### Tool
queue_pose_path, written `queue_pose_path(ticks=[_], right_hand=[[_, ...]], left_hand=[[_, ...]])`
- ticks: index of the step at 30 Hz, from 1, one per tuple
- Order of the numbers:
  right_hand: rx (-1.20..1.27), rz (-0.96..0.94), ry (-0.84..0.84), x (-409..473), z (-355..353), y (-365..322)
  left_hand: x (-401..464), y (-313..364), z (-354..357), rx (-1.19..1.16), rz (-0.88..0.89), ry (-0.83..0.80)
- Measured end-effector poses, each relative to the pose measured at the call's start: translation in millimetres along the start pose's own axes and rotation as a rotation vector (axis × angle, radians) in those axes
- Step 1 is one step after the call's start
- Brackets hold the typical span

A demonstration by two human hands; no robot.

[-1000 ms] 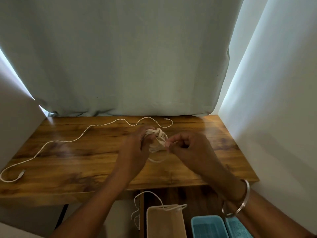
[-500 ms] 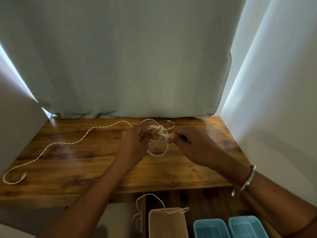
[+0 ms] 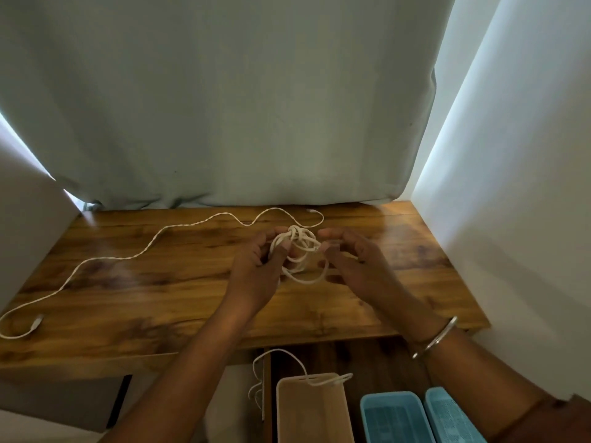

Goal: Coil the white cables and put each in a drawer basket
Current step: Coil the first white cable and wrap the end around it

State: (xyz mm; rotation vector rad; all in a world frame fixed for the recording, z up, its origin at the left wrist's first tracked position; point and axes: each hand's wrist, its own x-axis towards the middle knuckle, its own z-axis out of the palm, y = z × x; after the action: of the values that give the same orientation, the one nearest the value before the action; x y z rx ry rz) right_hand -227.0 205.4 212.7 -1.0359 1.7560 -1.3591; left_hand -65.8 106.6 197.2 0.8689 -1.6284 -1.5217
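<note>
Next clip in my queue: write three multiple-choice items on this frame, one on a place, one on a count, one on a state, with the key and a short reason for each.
1. Where does the uncoiled white cable lie?
A. on the wooden table
B. in a basket
C. on the floor

2. How many blue baskets show?
A. one
B. two
C. four

3. What is the left hand doing?
A. resting flat
B. gripping the coiled cable
C. pulling the curtain

Key:
1 A, it trails across the wooden table.
2 B, two blue baskets sit beside the beige basket.
3 B, its fingers curl round the coiled cable; the right hand pinches a strand.
</note>
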Motion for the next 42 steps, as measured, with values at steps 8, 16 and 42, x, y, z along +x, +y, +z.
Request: queue_pose_path(ticks=[8,16,42], right_hand=[[-0.202,-0.2,0.152,20.1,-11.5,55.8],[-0.304,-0.233,0.17,10.7,-25.9,68.2],[0.185,0.365,0.092,26.8,-19.2,148.5]], left_hand=[[13.5,-45.1,21.4,-0.102,-0.271,-0.025],[28.8,-80.9,18.3,0.446,0.119,-0.163],[6.2,-123.1,39.5,0.091,-0.387,-0.216]])
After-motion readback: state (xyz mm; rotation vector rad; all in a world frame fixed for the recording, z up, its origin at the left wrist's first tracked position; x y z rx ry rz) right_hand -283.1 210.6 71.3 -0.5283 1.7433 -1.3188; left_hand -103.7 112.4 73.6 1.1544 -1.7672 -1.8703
